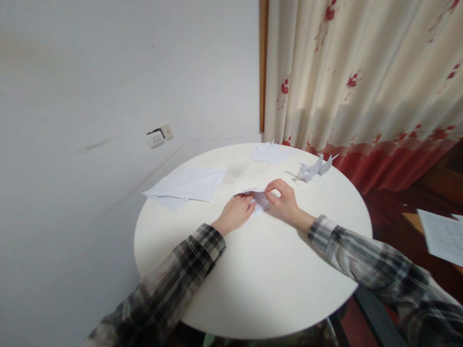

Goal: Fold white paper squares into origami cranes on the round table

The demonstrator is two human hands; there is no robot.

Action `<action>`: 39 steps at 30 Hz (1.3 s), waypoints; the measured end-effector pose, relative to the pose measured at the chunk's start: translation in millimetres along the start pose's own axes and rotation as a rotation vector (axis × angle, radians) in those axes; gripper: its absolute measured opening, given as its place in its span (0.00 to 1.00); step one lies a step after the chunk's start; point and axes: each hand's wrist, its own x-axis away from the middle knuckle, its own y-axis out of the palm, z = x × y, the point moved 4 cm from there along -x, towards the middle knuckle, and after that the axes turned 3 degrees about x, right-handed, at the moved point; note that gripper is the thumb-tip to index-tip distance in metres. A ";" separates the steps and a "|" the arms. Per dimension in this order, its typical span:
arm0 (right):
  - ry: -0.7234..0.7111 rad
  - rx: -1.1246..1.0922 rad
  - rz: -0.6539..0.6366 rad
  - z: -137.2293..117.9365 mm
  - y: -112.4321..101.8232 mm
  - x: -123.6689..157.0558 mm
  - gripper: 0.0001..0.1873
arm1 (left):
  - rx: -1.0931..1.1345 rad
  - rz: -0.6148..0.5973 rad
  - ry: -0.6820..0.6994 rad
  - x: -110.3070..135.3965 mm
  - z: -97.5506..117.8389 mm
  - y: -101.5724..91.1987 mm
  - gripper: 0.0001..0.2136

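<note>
A small folded sheet of white paper (260,201) lies on the table between my hands, with its far flap raised. My left hand (236,212) holds the paper at its left side, fingers bent over the lower layer and their tips under the raised flap. With thumb and forefinger together, my right hand (284,198) pinches the right end of that flap. The fingertips of my left hand are partly covered by the paper. Beyond my right hand stand several folded paper figures (313,169) with pointed tips.
The round white table (260,279) carries larger white sheets (190,183) at left and more paper (271,153) at the far edge. A wall with a socket (155,140) rises behind. A floral curtain (347,96) hangs at right, above written sheets (441,236) lower down.
</note>
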 end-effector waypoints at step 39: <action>-0.030 -0.037 -0.027 -6.2 -1.2 -2.3 0.04 | 0.049 -0.052 -0.067 1.7 -4.1 2.1 0.19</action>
